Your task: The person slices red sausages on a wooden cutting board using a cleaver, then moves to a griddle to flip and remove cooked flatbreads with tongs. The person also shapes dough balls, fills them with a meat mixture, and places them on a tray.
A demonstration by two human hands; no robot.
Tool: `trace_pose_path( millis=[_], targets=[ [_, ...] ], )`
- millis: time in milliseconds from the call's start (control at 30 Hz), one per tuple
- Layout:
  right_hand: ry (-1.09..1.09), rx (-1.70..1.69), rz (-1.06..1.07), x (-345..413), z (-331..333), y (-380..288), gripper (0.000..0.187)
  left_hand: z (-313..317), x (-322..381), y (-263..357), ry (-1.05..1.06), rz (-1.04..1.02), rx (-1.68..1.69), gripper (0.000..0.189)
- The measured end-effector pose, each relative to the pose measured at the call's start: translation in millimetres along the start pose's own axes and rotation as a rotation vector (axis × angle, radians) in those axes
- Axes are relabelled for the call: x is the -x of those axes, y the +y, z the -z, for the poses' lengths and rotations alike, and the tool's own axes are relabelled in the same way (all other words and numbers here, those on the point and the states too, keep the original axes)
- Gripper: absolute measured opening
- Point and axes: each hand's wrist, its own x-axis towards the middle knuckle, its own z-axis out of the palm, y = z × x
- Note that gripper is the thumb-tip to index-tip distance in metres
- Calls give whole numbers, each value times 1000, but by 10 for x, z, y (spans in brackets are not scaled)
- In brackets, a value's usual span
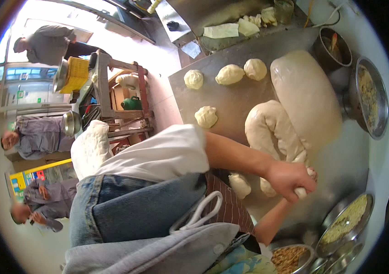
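Observation:
My left hand [292, 181] is closed round one end of a thick dough rope, and a small knob of pale dough [300, 192] pokes out of the fist. My right forearm comes in from below. My right hand lies mostly hidden behind the left, with a few fingertips [312, 173] showing against the dough. The dough rope [266, 118] bends in a loop on the metal worktop [228, 99]. Beside it lies a large smooth slab of dough [305, 92]. Separate dough balls [193, 79] lie on the far left part of the worktop, and another dough piece [240, 186] is near my apron.
Metal bowls of filling [346, 219] and of brown chopped food [290, 258] stand at lower right. At upper right are a bowl of yellowish food [369, 97] and a dark pot [333, 48]. A wooden rack [105, 85] and several people [40, 137] are at left.

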Motion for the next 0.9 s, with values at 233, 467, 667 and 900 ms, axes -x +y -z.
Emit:
trace_pose_path(
  millis=[233, 467, 667, 900],
  targets=[
    [69, -867, -219, 261, 817, -453, 46, 1134, 2233, 749, 390, 512, -262, 30],
    [176, -1015, 148, 958, 1000, -2238, 35, 1386, 2859, 456, 337, 926, -673, 31],
    [234, -1014, 668, 1102, 1815, -3913, 43, 1800, 2794, 1080, 472, 355, -931, 49],
    [76, -1346, 540, 1303, 2427, -4693, 51, 2327, 3182, 2087, 564, 209, -415, 63]
  ],
)
